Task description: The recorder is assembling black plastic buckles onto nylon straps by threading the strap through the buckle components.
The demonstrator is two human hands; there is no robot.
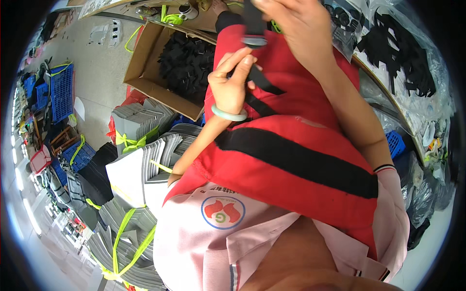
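Black webbing makes up the strap (253, 20) held in the air above the person's red apron (291, 162), clear of any worktop, with a grey buckle (255, 41) across it. The left hand (232, 81) is nearly closed, thumb and forefinger pinching the strap just under the buckle. The right hand (303, 30) is curled in, its fingertips apparently gripping the strap above; the top of the view cuts them off. A loose tail of webbing hangs below the left hand over the apron.

The step looks like working the webbing at the buckle; next would call for a steady lower pinch while the upper part is drawn straight. The dangling tail could snag on the fingers, which also hide part of the strap.

Left of the knees, an open cardboard box (137, 58) holds black pieces (183, 65), one corner close to grey stacks (141, 121) bound with yellow-green ties (131, 144). More black straps (381, 51) lie along the right worktop's inner edge.
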